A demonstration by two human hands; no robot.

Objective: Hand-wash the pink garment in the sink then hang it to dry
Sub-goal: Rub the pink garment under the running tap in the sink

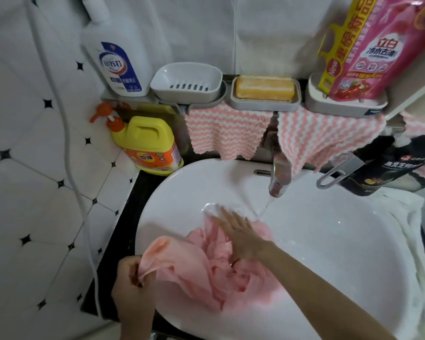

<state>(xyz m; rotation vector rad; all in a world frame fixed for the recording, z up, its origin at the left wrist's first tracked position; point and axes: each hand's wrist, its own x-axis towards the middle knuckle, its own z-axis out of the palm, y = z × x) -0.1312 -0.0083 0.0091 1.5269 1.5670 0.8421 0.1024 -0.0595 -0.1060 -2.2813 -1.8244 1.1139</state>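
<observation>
White sink holds pink garment, left hand pinching its edge, right hand spread flat upon it.

The right side of the sink is open water-slick basin. The faucet overhangs the back middle, its stream falling just beside the pink garment heaped front-left. A yellow jug crowds the back-left rim; a black bottle and white towel crowd the right.
</observation>
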